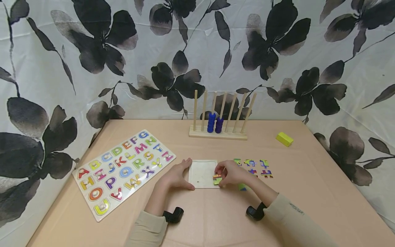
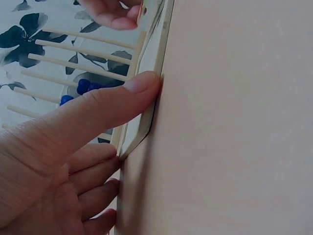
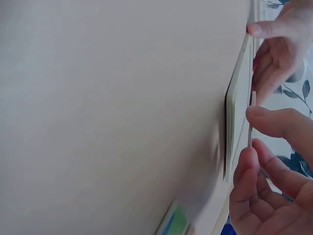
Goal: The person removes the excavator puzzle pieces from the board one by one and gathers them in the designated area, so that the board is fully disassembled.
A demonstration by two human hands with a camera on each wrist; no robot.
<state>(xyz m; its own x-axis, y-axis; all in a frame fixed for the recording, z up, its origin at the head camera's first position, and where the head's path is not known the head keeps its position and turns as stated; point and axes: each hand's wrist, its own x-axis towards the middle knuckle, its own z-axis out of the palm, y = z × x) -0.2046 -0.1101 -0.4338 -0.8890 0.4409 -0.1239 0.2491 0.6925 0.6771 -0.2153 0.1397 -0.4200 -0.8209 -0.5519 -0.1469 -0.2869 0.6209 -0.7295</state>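
Note:
A shallow white puzzle tray (image 1: 202,174) with a raised rim lies on the table in front of the person. The left hand (image 1: 176,175) holds it at its left side, and in the left wrist view the thumb (image 2: 142,83) presses on the rim. Over the tray's right edge, the right hand (image 1: 231,173) pinches a thin, colourful puzzle piece (image 1: 217,179) between thumb and fingers. In the right wrist view that piece (image 3: 252,117) shows edge-on, above the tray. Several more puzzle pieces (image 1: 250,163) lie to the right, partly hidden by the right hand.
A letter board (image 1: 115,192) with colourful alphabet pieces lies at the left. Behind the tray stands a wooden peg rack (image 1: 217,134) with blue and purple beads on two pegs. A yellow block (image 1: 284,139) sits at the back right. A floral cloth hangs behind the table.

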